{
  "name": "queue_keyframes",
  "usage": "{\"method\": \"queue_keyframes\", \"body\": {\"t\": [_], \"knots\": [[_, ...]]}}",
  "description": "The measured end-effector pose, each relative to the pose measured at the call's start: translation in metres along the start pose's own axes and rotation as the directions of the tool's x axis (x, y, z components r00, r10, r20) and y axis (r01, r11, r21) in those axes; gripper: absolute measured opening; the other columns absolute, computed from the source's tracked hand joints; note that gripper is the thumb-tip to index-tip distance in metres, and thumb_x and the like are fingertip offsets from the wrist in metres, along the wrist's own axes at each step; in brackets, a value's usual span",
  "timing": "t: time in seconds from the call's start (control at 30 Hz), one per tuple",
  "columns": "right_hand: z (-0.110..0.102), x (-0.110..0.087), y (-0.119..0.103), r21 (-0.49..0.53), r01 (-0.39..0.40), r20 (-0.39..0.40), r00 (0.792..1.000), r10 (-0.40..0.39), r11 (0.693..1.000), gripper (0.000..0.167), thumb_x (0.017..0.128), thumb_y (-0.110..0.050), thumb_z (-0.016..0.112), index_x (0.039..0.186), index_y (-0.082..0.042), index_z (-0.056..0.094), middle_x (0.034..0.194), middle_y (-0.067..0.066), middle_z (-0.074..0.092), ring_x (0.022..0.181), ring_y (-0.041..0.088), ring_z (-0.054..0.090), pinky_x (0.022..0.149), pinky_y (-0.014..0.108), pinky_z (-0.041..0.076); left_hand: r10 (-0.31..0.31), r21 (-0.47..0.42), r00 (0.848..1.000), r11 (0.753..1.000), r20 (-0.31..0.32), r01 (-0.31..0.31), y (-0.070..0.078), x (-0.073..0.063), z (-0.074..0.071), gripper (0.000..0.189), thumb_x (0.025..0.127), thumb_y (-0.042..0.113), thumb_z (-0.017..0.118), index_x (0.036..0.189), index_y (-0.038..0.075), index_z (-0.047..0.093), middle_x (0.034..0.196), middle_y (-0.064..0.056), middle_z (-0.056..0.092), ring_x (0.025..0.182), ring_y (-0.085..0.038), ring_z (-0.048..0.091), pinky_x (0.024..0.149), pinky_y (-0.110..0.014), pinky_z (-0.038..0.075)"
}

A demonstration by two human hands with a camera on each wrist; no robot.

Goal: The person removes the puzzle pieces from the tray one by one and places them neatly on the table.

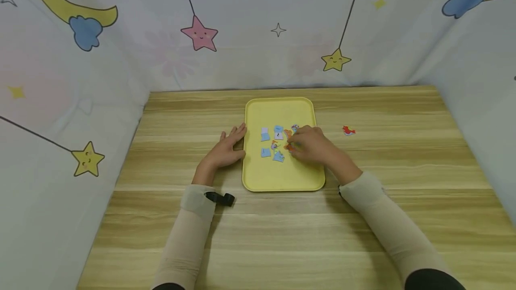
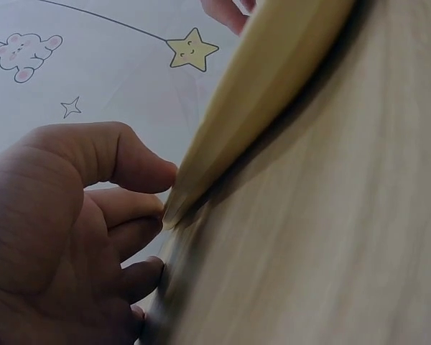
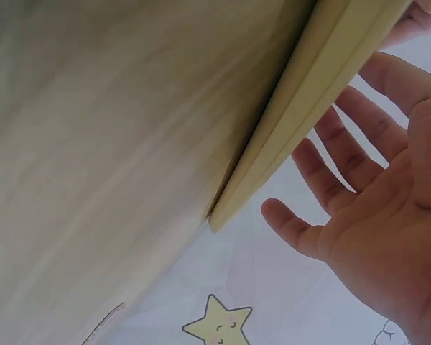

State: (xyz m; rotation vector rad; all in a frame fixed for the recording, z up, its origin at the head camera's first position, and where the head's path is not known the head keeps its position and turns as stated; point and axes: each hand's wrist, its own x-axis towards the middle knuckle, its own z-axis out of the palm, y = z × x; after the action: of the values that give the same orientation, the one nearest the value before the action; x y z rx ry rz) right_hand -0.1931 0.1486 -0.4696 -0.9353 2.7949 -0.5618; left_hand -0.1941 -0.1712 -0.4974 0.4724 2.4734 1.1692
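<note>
On the yellow tray (image 1: pixel 282 178) lie several small paper-like puzzle pieces, some light blue (image 1: pixel 265 152) and some orange. My left hand (image 1: pixel 225 150) rests at the tray's left rim, fingers spread and fairly straight. In the left wrist view, the thumb (image 2: pixel 144 169) and a fingertip touch the tray's edge. My right hand (image 1: pixel 312 144) reaches over the right rim, its thumb and index finger at either side of a small orange-red puzzle piece (image 1: pixel 288 147). Its other fingers (image 3: pixel 337 154) extend loosely beside the tray edge in the right wrist view, where the piece is hidden.
A small red piece (image 1: pixel 348 130) lies on the wooden table (image 1: pixel 282 236) to the right of the tray. Behind the table hangs a white cloth (image 1: pixel 250 66) printed with stars and moons. The cloth also lines both sides.
</note>
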Motion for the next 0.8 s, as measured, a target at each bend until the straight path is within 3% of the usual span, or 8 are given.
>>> {"method": "queue_keyframes", "body": {"t": [0.3,0.53,0.8], "knots": [[0.0019,0.0032,-0.0066,-0.07,0.034,0.003,0.999,-0.034,0.997,0.016,0.095,-0.013,0.072,0.104,-0.017,0.084,0.106,0.003,0.074,0.107,0.031,0.062,0.091,0.06,0.044,0.003,-0.002,1.0,1.0,0.006,-0.003,-0.0021,0.0008,0.0,0.085,0.092,0.01,0.06,0.168,0.008,0.022,0.176,0.002,0.011,0.163,-0.022,0.001,0.128,-0.04,-0.016],[0.0057,0.0048,-0.0039,-0.014,0.04,0.022,0.999,-0.04,0.999,0.017,0.098,-0.011,0.072,0.107,-0.018,0.084,0.114,0.002,0.075,0.116,0.033,0.061,0.095,0.061,0.042,0.004,-0.006,1.0,1.0,0.0,-0.004,-0.0039,-0.0022,-0.0002,0.085,0.092,0.01,0.06,0.168,0.007,0.022,0.177,0.001,0.011,0.163,-0.022,0.001,0.128,-0.041,-0.016],[0.0067,0.0036,-0.0025,0.035,0.039,0.034,0.999,-0.04,0.999,0.018,0.097,-0.005,0.069,0.103,-0.016,0.082,0.109,0.0,0.073,0.117,0.032,0.06,0.095,0.059,0.042,0.028,0.009,1.0,1.0,0.001,-0.028,-0.0041,-0.0001,0.0003,0.083,0.093,0.012,0.059,0.168,0.006,0.022,0.177,-0.002,0.012,0.163,-0.024,0.001,0.128,-0.042,-0.016]]}}
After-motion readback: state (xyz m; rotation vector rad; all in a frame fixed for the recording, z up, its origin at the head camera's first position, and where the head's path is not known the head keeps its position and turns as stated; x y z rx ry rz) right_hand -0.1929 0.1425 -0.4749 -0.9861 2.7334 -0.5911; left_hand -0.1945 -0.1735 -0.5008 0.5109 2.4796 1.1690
